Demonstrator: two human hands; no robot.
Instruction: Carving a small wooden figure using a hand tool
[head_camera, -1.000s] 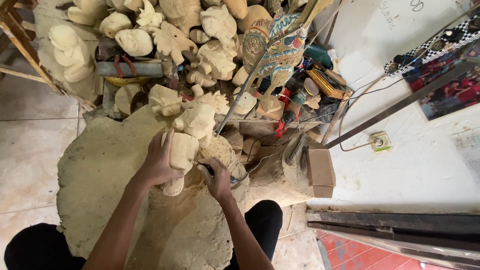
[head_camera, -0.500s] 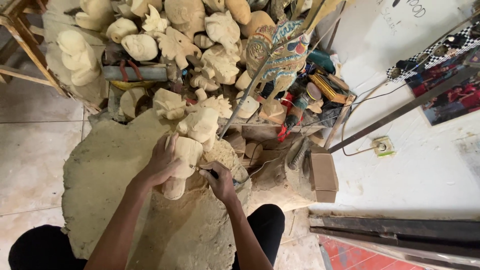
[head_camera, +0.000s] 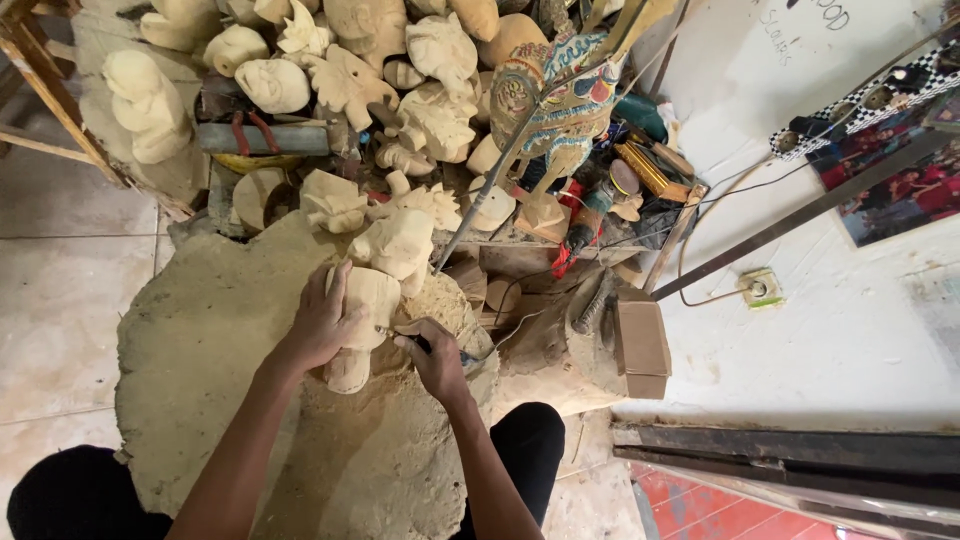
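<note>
The left hand (head_camera: 322, 325) is clamping a pale wood carving (head_camera: 360, 322), its long axis running twelve to six (slightly tilted). The right hand (head_camera: 432, 362), at three o'clock, is pinching a thin carving tool (head_camera: 392, 332) against it.

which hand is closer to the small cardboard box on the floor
Right. The right hand works a thin tool beside the pale wooden carving, on the cardboard box's side; the left hand grips the carving farther away.

You have one view only, from the camera on your head. It faces steeply down, close over your hands (head_camera: 380, 340) at centre frame. The heap of pale carvings (head_camera: 400, 120) fills 12 o'clock; the white wall (head_camera: 820, 330) lies toward 3 o'clock.
</note>
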